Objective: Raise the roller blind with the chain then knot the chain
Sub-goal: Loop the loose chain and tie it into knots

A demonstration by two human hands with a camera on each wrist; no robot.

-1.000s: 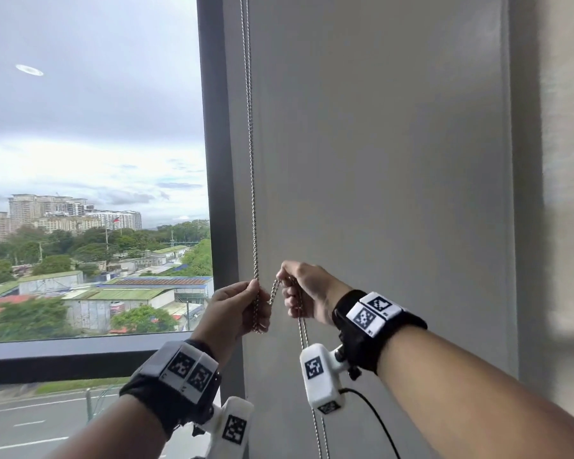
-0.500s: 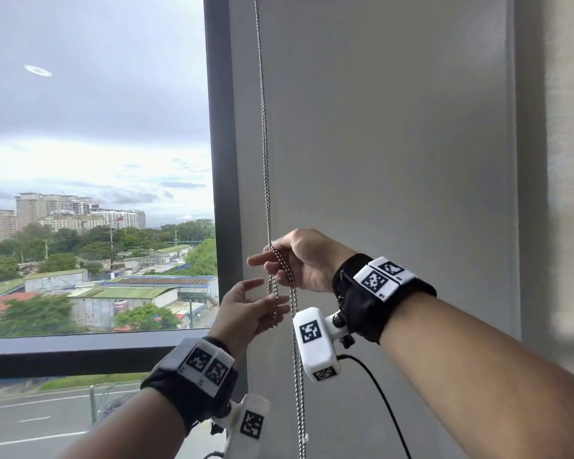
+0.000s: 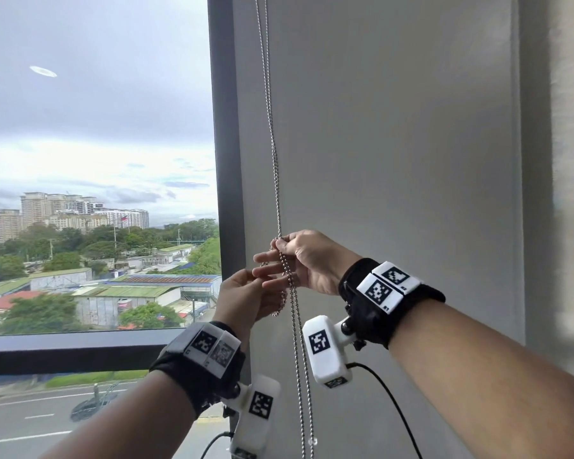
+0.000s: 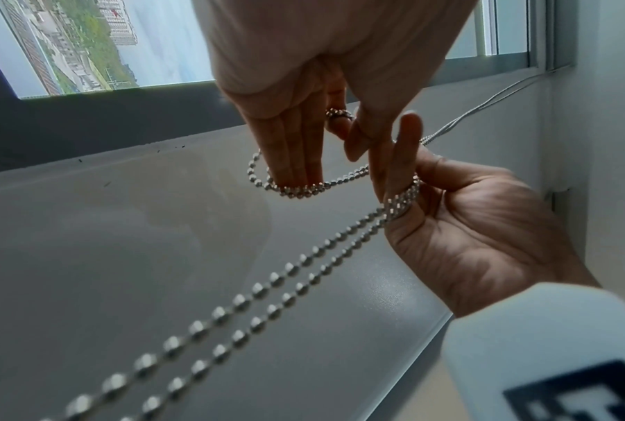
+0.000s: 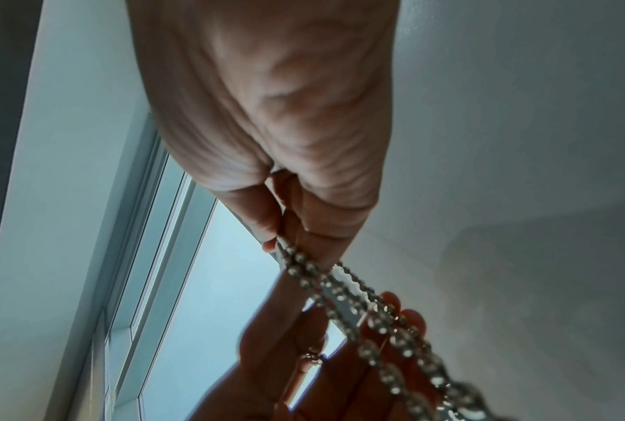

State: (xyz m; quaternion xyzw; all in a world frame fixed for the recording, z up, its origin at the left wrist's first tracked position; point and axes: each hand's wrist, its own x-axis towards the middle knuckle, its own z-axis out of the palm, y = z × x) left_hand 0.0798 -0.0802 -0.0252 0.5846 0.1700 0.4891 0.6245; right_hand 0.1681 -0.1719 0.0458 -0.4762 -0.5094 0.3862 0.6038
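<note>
Since the earlier frame both hands rise: right hand pinches the chain, left hand fingers hold its loop, so knotting is underway.

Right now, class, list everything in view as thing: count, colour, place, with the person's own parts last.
Bead chain: one loop, silver; hangs down the wall beside the window frame, two strands continuing below the hands.
Window frame: one, dark grey; upright post left of the chain, rail along the bottom.
Wall: grey; behind the chain and hands.
City view: buildings, trees, road, cloudy sky; through the glass.
Wrist cameras: two, white with black markers; under each wrist.
Wrist bands: two, black with white marker tags.
Left hand: one; lower, pinches a slack loop of chain.
Right hand: one; higher, pinches the chain.
</note>
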